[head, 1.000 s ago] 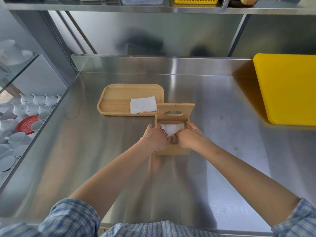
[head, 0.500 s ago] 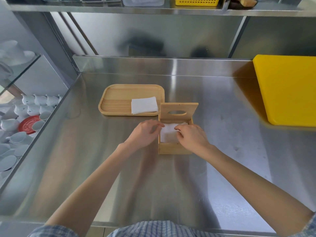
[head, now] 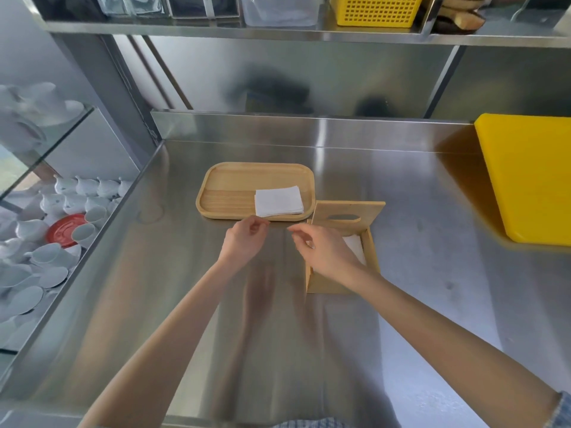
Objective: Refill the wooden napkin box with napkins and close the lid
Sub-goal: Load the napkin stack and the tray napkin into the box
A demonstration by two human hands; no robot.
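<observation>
The wooden napkin box (head: 373, 261) sits on the steel counter, its slotted lid (head: 346, 215) tilted up at the far side. White napkins (head: 355, 247) lie inside it. A stack of white napkins (head: 278, 200) rests at the right end of the wooden tray (head: 228, 193). My left hand (head: 244, 240) hovers just in front of the tray, fingers loosely curled, holding nothing. My right hand (head: 324, 250) hangs over the box's left edge, fingers apart and empty, hiding part of the box.
A yellow cutting board (head: 528, 177) lies at the right. White cups and a red saucer (head: 63, 231) fill a lower shelf left of the counter's edge. An overhead shelf carries a yellow basket (head: 377, 9) and clear containers.
Both hands have lifted out of the box and moved left and away from me, toward the tray. The napkins they pressed down stay in the box.
</observation>
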